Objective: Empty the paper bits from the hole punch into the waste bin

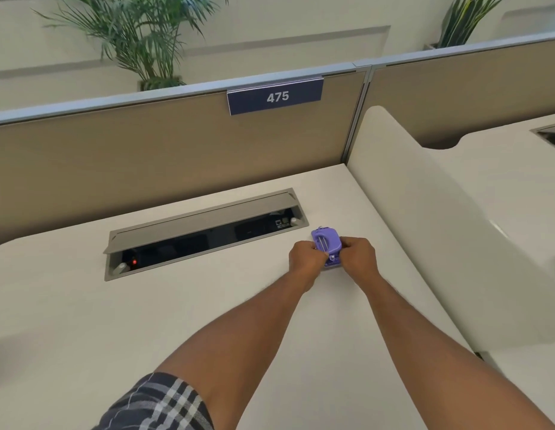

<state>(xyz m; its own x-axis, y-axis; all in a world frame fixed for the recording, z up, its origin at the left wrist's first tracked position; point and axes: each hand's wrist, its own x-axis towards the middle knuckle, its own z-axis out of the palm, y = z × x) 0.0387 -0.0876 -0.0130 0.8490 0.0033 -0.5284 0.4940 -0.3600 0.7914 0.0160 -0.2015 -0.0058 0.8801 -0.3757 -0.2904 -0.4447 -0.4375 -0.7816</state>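
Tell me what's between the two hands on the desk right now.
The purple hole punch sits between the left hand and right hand, gripped from both sides, in the head view.

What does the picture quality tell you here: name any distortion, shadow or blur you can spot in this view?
Head view: wide-angle bending curves the partition top; light is soft and even, with faint shadow under the hands on the desk; the purple hole punch, held by the left hand and right hand, looks slightly soft.

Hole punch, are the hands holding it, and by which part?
Yes. Both hands grip the purple hole punch by its near end, left hand and right hand on opposite sides.
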